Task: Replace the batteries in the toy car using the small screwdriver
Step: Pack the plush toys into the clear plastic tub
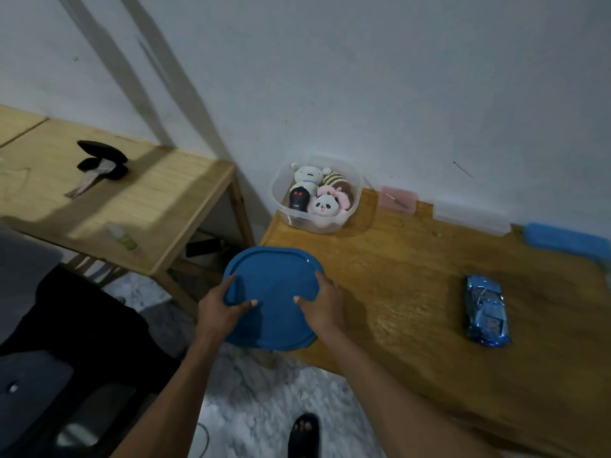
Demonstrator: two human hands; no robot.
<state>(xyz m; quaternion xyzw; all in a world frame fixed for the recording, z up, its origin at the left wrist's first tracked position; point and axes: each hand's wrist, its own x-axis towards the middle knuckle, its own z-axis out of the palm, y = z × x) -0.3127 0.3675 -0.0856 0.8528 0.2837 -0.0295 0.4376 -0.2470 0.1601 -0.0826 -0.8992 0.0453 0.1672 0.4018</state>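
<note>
Room: pale wall fills the upper frame; a wooden worktop (413,276) runs from centre to lower right, and a lighter side table (158,200) stands at left over marbled floor.
Toy car: the blue toy car (486,310) lies on the worktop at right of frame, well apart from both hands; its long axis runs roughly top to bottom of the picture, leaning slightly to the lower right. Which end is the front cannot be told.
Lid: a blue lid (274,295) sits at the worktop's left edge, centre of frame, partly overhanging it.
Left hand: the left hand (220,305) grips the lid's left rim, fingers curled over the edge and thumb pressed flat on top, forearm rising from lower centre.
Right hand: the right hand (322,305) clasps the lid's right rim the same way, thumb on top pointing left.
Container: a clear tub (315,193) of plush toys stands near the wall, above the lid.
</note>
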